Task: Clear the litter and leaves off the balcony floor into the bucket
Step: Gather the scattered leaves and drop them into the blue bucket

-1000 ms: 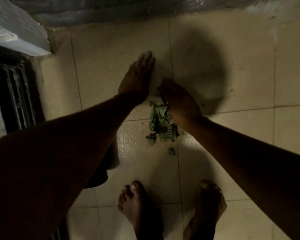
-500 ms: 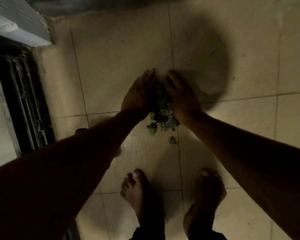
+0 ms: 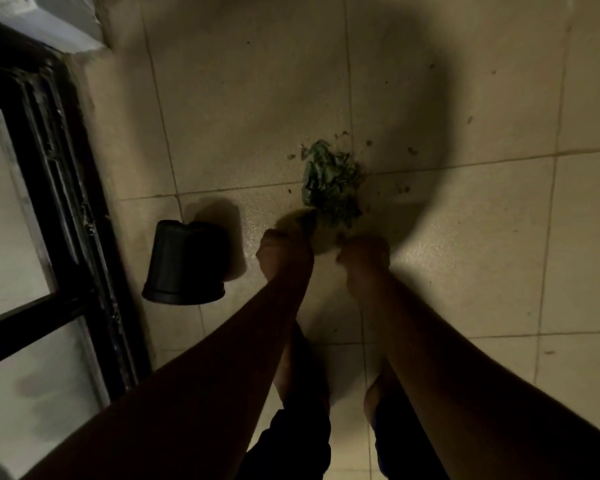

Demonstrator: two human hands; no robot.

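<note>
Here the tiled floor (image 3: 257,98) fills most of the view, pale beige with thin grout lines and a broad round shadow across its middle. A dark door frame (image 3: 66,188) with pale panes runs down the nine o'clock edge. At about eight o'clock from the centre stands a black bucket (image 3: 184,265), seen from its side with the wider rim nearer the camera; whether it is upright or tipped over cannot be told. The pile of green leaves (image 3: 329,181) lies on the floor just past centre toward one o'clock, straddling a grout line, well apart from the bucket, with small crumbs (image 3: 402,188) scattered around it. Both forearms reach in from six o'clock. The left hand (image 3: 284,251) and the right hand (image 3: 362,258) sit just beside the near edge of the pile, fingers curled downward; in the dim blur it cannot be told whether either grips any leaves. Bare feet (image 3: 291,372) show beneath the arms.
</note>
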